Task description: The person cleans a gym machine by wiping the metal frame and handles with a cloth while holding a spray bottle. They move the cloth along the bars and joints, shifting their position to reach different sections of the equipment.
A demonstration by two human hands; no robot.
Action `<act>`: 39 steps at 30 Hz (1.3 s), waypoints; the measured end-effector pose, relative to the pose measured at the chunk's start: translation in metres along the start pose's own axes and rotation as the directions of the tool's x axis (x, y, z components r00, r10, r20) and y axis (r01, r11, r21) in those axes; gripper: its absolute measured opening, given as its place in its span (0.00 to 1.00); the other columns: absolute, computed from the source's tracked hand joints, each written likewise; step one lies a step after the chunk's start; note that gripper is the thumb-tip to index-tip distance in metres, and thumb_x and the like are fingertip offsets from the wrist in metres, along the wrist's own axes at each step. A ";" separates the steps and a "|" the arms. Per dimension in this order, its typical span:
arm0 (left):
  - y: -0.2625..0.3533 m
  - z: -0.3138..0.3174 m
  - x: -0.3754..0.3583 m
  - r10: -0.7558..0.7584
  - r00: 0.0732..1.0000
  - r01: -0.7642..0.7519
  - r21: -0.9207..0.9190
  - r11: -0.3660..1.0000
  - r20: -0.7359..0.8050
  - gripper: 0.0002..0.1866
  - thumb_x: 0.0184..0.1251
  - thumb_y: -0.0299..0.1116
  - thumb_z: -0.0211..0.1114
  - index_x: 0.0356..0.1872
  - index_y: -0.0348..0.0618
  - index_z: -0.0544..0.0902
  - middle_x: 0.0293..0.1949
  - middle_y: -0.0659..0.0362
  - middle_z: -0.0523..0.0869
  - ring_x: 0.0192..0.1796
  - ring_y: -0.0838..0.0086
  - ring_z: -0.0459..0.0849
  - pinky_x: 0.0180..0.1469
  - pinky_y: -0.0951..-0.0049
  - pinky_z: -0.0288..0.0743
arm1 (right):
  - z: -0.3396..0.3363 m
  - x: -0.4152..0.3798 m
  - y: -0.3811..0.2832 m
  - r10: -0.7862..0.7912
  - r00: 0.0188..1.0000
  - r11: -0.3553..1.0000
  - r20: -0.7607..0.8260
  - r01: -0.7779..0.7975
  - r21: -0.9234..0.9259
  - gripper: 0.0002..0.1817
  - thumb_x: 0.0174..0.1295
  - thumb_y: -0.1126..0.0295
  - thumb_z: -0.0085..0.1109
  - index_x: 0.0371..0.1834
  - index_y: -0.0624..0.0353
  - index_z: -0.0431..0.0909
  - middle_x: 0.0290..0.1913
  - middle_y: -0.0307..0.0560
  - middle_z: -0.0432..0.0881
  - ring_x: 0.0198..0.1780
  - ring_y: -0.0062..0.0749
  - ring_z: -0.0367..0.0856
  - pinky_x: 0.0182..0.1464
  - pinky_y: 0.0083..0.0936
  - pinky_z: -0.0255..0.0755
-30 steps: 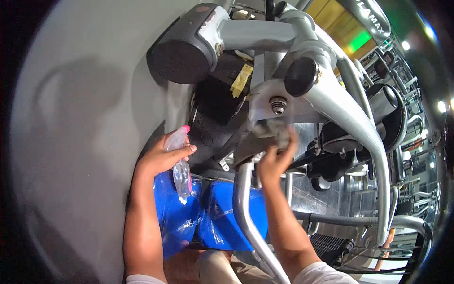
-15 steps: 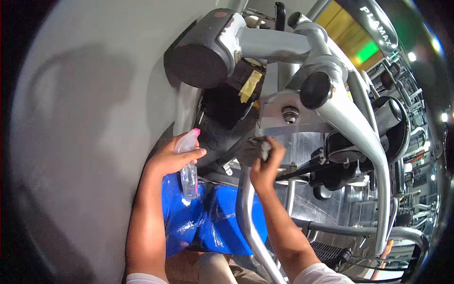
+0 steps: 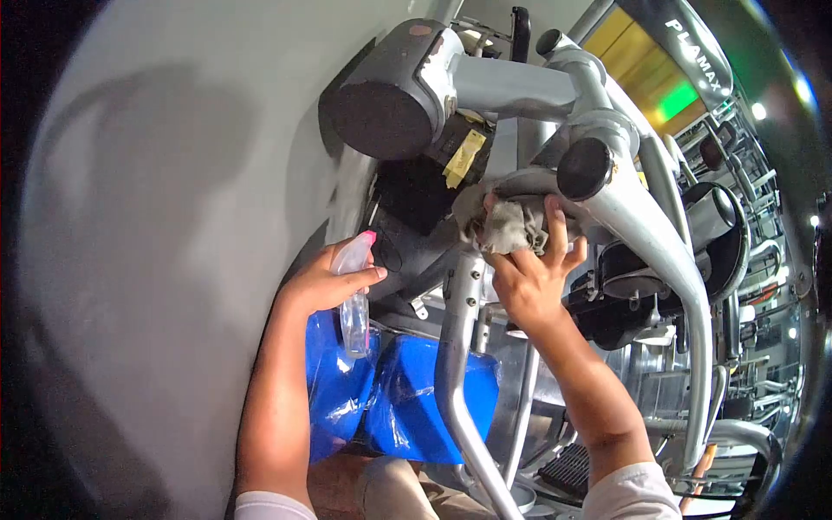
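My left hand [image 3: 328,279] is wrapped round a clear spray bottle [image 3: 354,322] with a pink nozzle, held upright over the blue plastic-wrapped pads [image 3: 420,399]. With its fingers spread over a crumpled grey cloth [image 3: 513,227], my right hand [image 3: 536,276] presses the cloth against the plate of a grey metal machine frame [image 3: 520,87]. The cloth hides the bolt of that plate. Beside the right fingers is a black round end cap [image 3: 584,169] on a thick tube.
A grey wall [image 3: 156,260] fills the left side. A bent silver tube [image 3: 452,373] runs down between my arms. Yellow tape [image 3: 464,159] marks a dark part behind the frame. More gym machines [image 3: 754,260] stand at the right.
My right hand has moved up and right with the cloth, from beside the tube's top onto the plate, covering the bolt. The view has shifted slightly; my left hand still holds the bottle.
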State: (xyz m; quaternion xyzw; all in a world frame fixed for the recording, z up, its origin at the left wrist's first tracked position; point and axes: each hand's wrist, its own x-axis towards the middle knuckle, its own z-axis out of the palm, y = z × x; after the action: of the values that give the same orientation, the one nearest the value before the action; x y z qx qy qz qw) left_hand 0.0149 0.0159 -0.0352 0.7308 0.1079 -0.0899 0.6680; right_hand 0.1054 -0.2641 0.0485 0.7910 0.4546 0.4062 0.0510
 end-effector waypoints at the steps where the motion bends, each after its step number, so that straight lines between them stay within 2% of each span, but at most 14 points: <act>1: 0.002 -0.001 0.000 -0.005 1.000 0.005 0.012 1.000 0.015 0.18 0.63 0.43 0.75 0.43 0.43 0.80 0.30 0.63 0.83 0.33 0.78 0.83 0.38 0.72 0.78 | -0.004 -0.004 0.004 -0.007 1.000 1.000 0.024 0.007 -0.004 0.13 0.42 0.69 0.67 0.33 0.37 0.89 0.38 0.33 0.78 0.76 0.61 0.60 0.62 0.58 0.47; 4: 0.001 -0.003 0.000 0.007 1.000 -0.007 0.013 1.000 0.015 0.18 0.63 0.44 0.76 0.43 0.43 0.81 0.30 0.63 0.83 0.33 0.78 0.83 0.39 0.72 0.78 | -0.016 -0.017 0.009 0.004 0.997 0.998 0.073 -0.008 0.061 0.12 0.46 0.70 0.66 0.35 0.41 0.88 0.44 0.32 0.83 0.74 0.58 0.63 0.66 0.56 0.48; 8: -0.003 -0.004 0.004 -0.059 0.998 0.056 0.076 0.996 0.036 0.17 0.65 0.43 0.74 0.43 0.42 0.79 0.31 0.63 0.83 0.34 0.78 0.84 0.39 0.72 0.78 | -0.057 0.003 0.000 -0.114 0.993 0.980 -0.009 0.114 0.163 0.18 0.46 0.64 0.67 0.44 0.37 0.89 0.41 0.30 0.84 0.54 0.47 0.66 0.59 0.44 0.56; 12: -0.001 -0.004 0.003 -0.023 0.999 0.021 0.067 0.998 0.036 0.17 0.66 0.42 0.74 0.43 0.42 0.79 0.33 0.63 0.84 0.33 0.77 0.84 0.39 0.72 0.78 | -0.051 0.029 -0.003 0.044 0.996 0.999 0.084 -0.043 -0.008 0.21 0.54 0.60 0.61 0.53 0.29 0.87 0.48 0.24 0.78 0.57 0.45 0.63 0.57 0.50 0.56; 13: -0.003 -0.004 0.004 -0.039 0.998 0.036 0.051 0.998 0.041 0.17 0.65 0.41 0.74 0.43 0.43 0.79 0.34 0.63 0.84 0.34 0.77 0.83 0.39 0.72 0.79 | -0.047 0.037 0.000 0.071 0.982 0.993 0.174 -0.053 -0.104 0.20 0.55 0.68 0.63 0.51 0.34 0.88 0.58 0.27 0.77 0.63 0.49 0.60 0.59 0.50 0.52; 17: -0.004 -0.002 0.001 -0.004 1.000 0.004 -0.002 1.000 0.027 0.20 0.63 0.44 0.75 0.45 0.40 0.81 0.32 0.62 0.84 0.33 0.78 0.83 0.38 0.72 0.78 | -0.021 0.004 0.009 -0.090 0.988 0.989 0.122 0.103 -0.106 0.20 0.56 0.63 0.62 0.53 0.33 0.87 0.50 0.29 0.74 0.62 0.51 0.61 0.57 0.49 0.53; 21: 0.001 -0.002 0.000 -0.003 1.000 0.002 0.027 1.000 0.028 0.19 0.63 0.43 0.76 0.44 0.41 0.80 0.32 0.62 0.84 0.32 0.78 0.82 0.38 0.72 0.78 | -0.034 -0.004 0.009 -0.099 0.944 0.995 0.315 0.093 0.034 0.18 0.59 0.63 0.63 0.53 0.41 0.86 0.54 0.28 0.76 0.61 0.46 0.67 0.57 0.50 0.58; 24: 0.002 -0.003 0.000 0.003 1.000 -0.004 0.041 0.999 0.024 0.19 0.63 0.43 0.76 0.43 0.40 0.80 0.32 0.62 0.83 0.32 0.78 0.82 0.38 0.71 0.78 | -0.058 -0.016 0.016 -0.094 0.961 0.967 0.260 0.025 0.255 0.22 0.49 0.75 0.66 0.51 0.48 0.85 0.58 0.40 0.76 0.63 0.58 0.70 0.59 0.51 0.58; 26: 0.001 -0.001 0.001 0.012 1.000 -0.012 0.017 1.000 0.021 0.19 0.63 0.42 0.76 0.43 0.40 0.79 0.32 0.62 0.83 0.32 0.78 0.82 0.38 0.71 0.78 | -0.063 -0.022 0.009 0.126 0.985 0.963 -0.120 -0.093 0.252 0.27 0.38 0.81 0.65 0.49 0.57 0.81 0.59 0.58 0.73 0.65 0.60 0.70 0.64 0.54 0.60; 28: 0.003 -0.002 0.001 0.008 0.999 -0.007 -0.008 1.000 0.043 0.20 0.63 0.42 0.76 0.45 0.40 0.79 0.32 0.62 0.83 0.32 0.77 0.82 0.38 0.70 0.79 | -0.039 -0.032 0.008 0.379 0.899 0.899 -0.222 -0.300 0.320 0.29 0.38 0.85 0.62 0.50 0.61 0.79 0.61 0.64 0.69 0.66 0.65 0.67 0.67 0.55 0.60; 30: 0.003 -0.002 0.004 -0.008 0.999 0.007 0.008 1.000 0.040 0.20 0.64 0.41 0.75 0.47 0.39 0.80 0.34 0.62 0.83 0.32 0.77 0.83 0.38 0.70 0.79 | -0.005 -0.029 0.004 0.629 0.767 0.739 -0.127 -0.539 0.404 0.31 0.37 0.89 0.55 0.51 0.58 0.78 0.64 0.67 0.61 0.67 0.67 0.63 0.70 0.50 0.59; 33: -0.001 0.001 0.001 -0.004 1.000 0.004 -0.004 1.000 0.003 0.20 0.64 0.41 0.75 0.48 0.39 0.80 0.37 0.61 0.83 0.33 0.77 0.83 0.38 0.70 0.80 | 0.024 -0.023 -0.002 0.572 0.769 0.812 -0.286 -0.482 0.329 0.28 0.38 0.89 0.54 0.47 0.59 0.80 0.54 0.63 0.68 0.61 0.59 0.66 0.66 0.45 0.61; 38: 0.003 -0.001 0.002 0.001 0.999 -0.003 0.057 0.998 0.033 0.22 0.63 0.42 0.76 0.49 0.38 0.80 0.37 0.61 0.84 0.33 0.77 0.84 0.39 0.70 0.80 | 0.029 -0.059 -0.006 0.574 0.819 0.703 -0.016 -0.483 0.521 0.25 0.36 0.91 0.54 0.42 0.63 0.82 0.53 0.63 0.72 0.55 0.58 0.74 0.60 0.41 0.68; 39: 0.005 -0.001 0.001 -0.021 0.999 0.020 0.054 0.998 0.025 0.22 0.63 0.42 0.76 0.49 0.38 0.80 0.37 0.61 0.83 0.34 0.77 0.84 0.39 0.70 0.80 | 0.023 -0.066 -0.007 0.556 0.831 0.705 0.027 -0.489 0.514 0.30 0.37 0.89 0.55 0.50 0.62 0.81 0.53 0.62 0.73 0.56 0.57 0.76 0.61 0.40 0.68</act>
State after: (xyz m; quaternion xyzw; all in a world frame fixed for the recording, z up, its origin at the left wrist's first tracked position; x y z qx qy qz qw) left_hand 0.0169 0.0161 -0.0304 0.7461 0.1044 -0.1088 0.6485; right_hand 0.0993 -0.3037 -0.0089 0.8443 0.3030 0.3223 -0.3024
